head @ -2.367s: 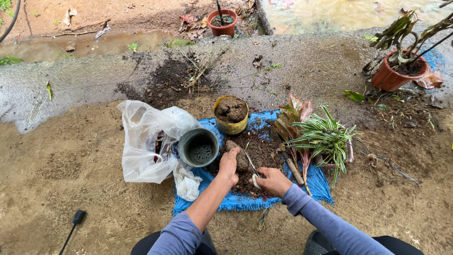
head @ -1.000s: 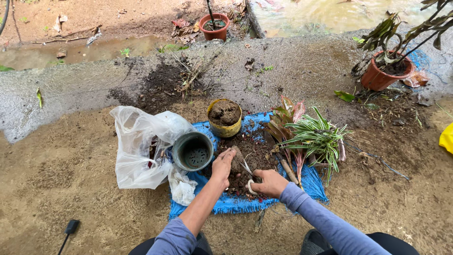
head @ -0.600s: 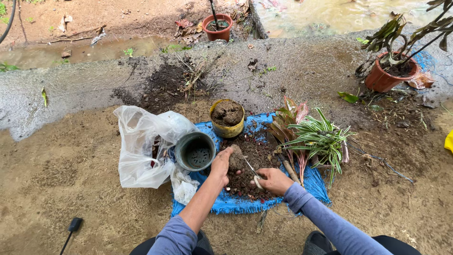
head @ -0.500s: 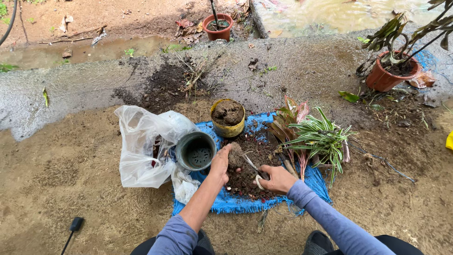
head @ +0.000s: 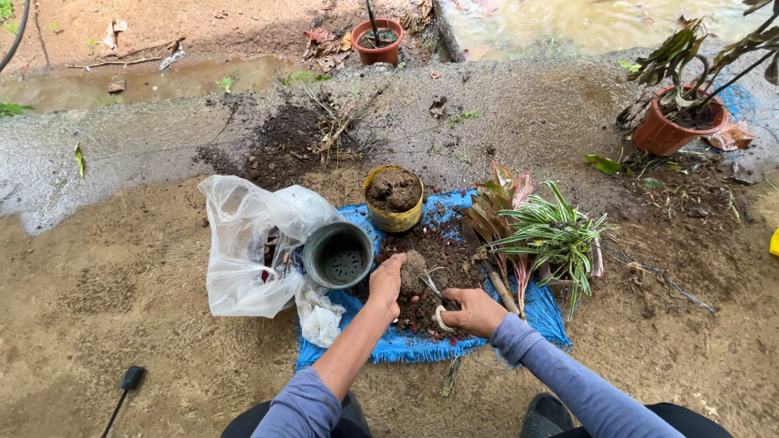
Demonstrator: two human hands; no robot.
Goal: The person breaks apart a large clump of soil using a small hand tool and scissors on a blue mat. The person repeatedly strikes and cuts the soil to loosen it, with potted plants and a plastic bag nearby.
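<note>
Cupping a brown clod of soil [head: 413,272] over the blue woven mat [head: 389,345], my left hand [head: 386,282] sits just right of the empty grey plastic pot [head: 338,255]; my right hand [head: 472,310] grips slim metal scissors [head: 434,289] pointing toward it.

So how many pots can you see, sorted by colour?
Grey pot: 1
Yellow pot: 1
Orange-brown pots: 2
Total: 4
</note>
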